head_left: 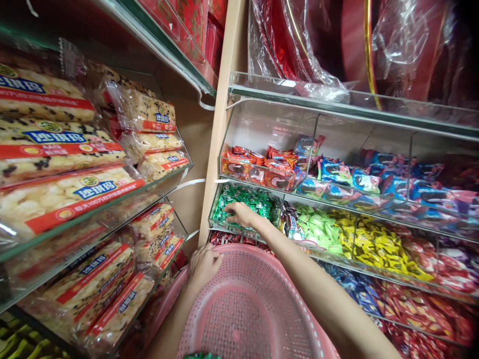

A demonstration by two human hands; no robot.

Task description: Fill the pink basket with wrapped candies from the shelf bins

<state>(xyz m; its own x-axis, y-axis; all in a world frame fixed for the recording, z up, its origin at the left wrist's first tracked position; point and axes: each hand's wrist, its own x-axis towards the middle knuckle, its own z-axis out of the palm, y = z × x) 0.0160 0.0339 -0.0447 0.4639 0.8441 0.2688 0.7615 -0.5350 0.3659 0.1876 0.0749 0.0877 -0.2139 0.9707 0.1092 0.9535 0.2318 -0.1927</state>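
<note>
A pink perforated plastic basket (239, 284) is in front of me, tilted so that I look down into it. My left hand (202, 267) is closed round its far left rim. A few green wrapped candies (202, 355) lie at the near edge of the basket's inside. My right hand (241, 214) reaches over the basket to a clear bin of green wrapped candies (262, 199). Its fingers are apart and a little bent, just over the candies, and I see nothing held in them. The palm side is hidden.
Clear partitioned bins hold light green candies (318, 227), yellow packets (377, 244) and red snack packets (277, 162). Glass-fronted shelves at the left carry wrapped snack bars (56, 139). A wooden upright (220, 114) divides the two sides. Plastic-wrapped red items (318, 45) stand above.
</note>
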